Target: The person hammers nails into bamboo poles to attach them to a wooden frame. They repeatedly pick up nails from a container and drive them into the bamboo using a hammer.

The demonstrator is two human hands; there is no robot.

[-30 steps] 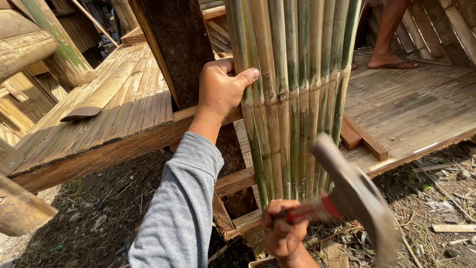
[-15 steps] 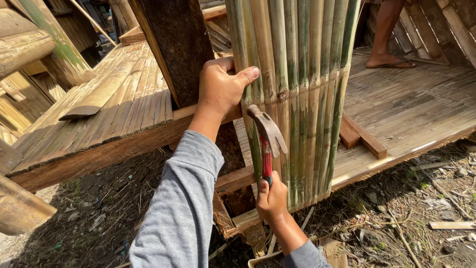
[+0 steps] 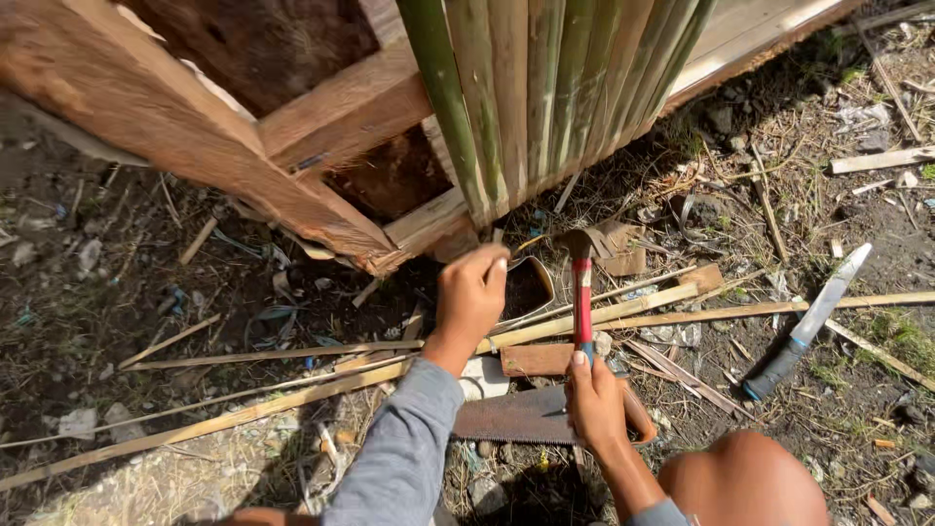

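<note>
The person is crouching low at the foot of a panel of upright green bamboo slats [image 3: 545,97], which is standing against a wooden frame beam [image 3: 341,97] and reaching down to the littered ground [image 3: 117,292]. The right hand [image 3: 596,404] is gripping the red handle of a hammer [image 3: 581,292], fingers wrapped tight around it, with the head raised just below the bottom ends of the slats. The left hand [image 3: 472,292] is reaching toward the lower left corner of the panel, its fingers curled together as if pinching something small; whether a nail is sitting between them cannot be told. The slats are already standing side by side and looking seated higher up, so by this view the panel seems largely in place, while its bottom edge, near a low crosspiece [image 3: 429,219], appears to be the part being worked on now. A handsaw [image 3: 526,419] is lying on the ground just near the right hand, partly under it, and a long knife [image 3: 808,326] is lying well apart to the right. Thin bamboo strips [image 3: 243,414] and offcuts are scattered across the dirt, and a bare knee [image 3: 745,482] is showing at the near right.
</note>
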